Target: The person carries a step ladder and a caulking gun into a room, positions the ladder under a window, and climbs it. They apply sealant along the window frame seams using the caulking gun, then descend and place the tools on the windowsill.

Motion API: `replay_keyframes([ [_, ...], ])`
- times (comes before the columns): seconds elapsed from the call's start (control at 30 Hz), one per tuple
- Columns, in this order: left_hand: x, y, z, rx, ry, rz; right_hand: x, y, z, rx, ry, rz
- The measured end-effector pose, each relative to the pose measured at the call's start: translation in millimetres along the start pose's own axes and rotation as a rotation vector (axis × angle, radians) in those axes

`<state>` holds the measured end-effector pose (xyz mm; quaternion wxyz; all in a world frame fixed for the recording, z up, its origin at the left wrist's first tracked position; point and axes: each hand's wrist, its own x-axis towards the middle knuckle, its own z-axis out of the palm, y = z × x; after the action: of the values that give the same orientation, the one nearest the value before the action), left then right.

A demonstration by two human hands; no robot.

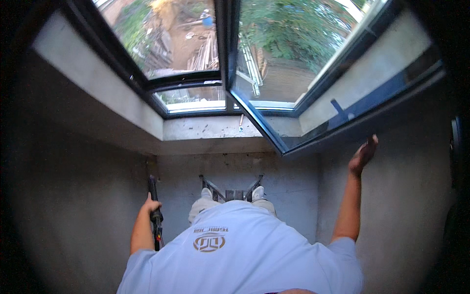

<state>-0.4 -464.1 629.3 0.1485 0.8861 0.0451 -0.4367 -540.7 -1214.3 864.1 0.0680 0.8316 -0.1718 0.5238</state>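
The left hand (152, 203) grips a black tool (153, 185) while the outstretched, empty right hand (363, 157) is beside the swung-in window (342, 123) at front right, contact unclear, so positioning it seems in hand, probably calling next for steady palm pressure.

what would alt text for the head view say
The left hand grips a long black tool; the right hand, held open, is raised near a dark-framed window sash that stands open. Outside lie long planks or poles, with green foliage farther right.
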Motion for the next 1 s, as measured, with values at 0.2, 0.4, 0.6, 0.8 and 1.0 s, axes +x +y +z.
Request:
replay_keyframes([
  [0.2, 5.5, 15.1, 37.3, 0.047, 0.021, 0.021, -89.1, -67.5, 8.8, 0.312, -0.032, 0.102],
  [0.4, 9.8, -12.1, 100.9, 0.003, 0.064, -0.042, -55.4, -136.5, 39.0, 0.112, -0.301, -0.506],
  [0.6, -1.9, -54.8, 135.3, -0.173, 0.004, -0.141, 9.3, -248.5, 72.1, 0.081, -0.377, -0.670],
  [0.8, -29.8, -81.1, 178.6, -0.245, -0.009, -0.258, 56.9, -317.5, 99.8, 0.278, -0.576, -0.393],
  [1.0, -42.9, -97.4, 202.8, -0.333, 0.066, -0.365, 128.2, -395.9, 198.5, 0.452, -0.489, -0.553],
])
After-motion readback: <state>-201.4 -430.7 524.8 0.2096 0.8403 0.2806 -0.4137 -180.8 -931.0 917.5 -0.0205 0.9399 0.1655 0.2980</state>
